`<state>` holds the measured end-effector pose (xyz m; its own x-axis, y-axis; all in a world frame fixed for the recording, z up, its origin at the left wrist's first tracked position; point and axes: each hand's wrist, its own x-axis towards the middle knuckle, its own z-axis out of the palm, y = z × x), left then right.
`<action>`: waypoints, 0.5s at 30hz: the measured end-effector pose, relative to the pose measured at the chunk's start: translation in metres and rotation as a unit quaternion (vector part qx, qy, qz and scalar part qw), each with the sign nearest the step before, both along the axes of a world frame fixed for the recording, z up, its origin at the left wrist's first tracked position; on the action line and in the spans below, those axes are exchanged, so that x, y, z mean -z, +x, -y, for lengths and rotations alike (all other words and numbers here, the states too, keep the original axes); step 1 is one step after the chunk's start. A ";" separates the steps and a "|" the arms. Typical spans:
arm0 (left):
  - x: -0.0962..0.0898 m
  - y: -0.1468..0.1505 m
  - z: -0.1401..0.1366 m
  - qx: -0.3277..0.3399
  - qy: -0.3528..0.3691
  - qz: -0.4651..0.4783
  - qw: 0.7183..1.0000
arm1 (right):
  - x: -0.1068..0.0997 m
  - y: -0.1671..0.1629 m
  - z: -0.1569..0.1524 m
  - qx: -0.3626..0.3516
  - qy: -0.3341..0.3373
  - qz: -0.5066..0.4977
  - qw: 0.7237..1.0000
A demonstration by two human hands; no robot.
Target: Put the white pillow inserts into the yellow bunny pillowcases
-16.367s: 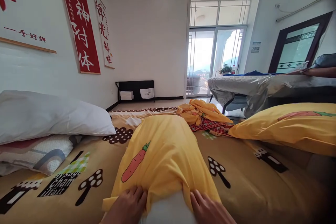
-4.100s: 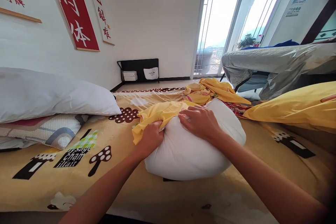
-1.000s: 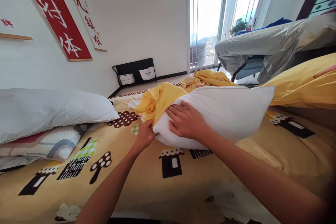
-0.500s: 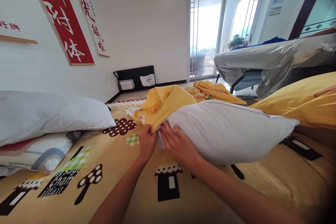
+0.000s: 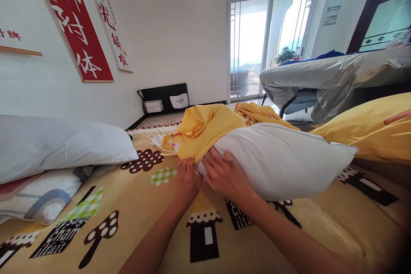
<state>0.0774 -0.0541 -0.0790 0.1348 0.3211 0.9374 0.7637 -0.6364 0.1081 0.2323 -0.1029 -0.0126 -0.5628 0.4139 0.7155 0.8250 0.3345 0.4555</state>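
A white pillow [image 5: 279, 158] lies across the patterned bed cover, its left end inside a bunched yellow pillowcase [image 5: 208, 130]. My left hand [image 5: 189, 180] is closed on the lower edge of the pillowcase's opening. My right hand [image 5: 227, 175] grips the white pillow just beside that edge, its fingers bent against the fabric and the fingertips partly hidden near the case. The pillow's right corner sticks out bare, and its left end is covered by the yellow cloth.
On the left, another white pillow [image 5: 64, 145] rests on a patterned pillow [image 5: 41, 195]. A yellow-covered pillow [image 5: 379, 126] lies at right, and more yellow cloth [image 5: 263, 115] lies beyond the case. A plastic-covered table [image 5: 330, 72] stands behind the bed [image 5: 144, 222].
My left hand has shifted slightly right and down along the pillowcase edge, closer to my right hand. The yellow cloth reaches slightly further over the pillow. The camera view has shifted a little.
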 end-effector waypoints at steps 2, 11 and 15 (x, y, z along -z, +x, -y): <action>0.003 0.001 -0.007 0.011 0.007 0.054 0.998 | 0.001 0.002 0.003 -0.030 0.018 -0.010 0.999; -0.002 0.010 -0.018 0.012 -0.074 0.204 0.976 | 0.010 0.002 0.018 -0.121 0.106 -0.012 0.987; 0.000 0.010 -0.016 0.003 -0.109 0.244 0.964 | 0.015 0.050 0.036 -0.068 0.116 -0.039 0.990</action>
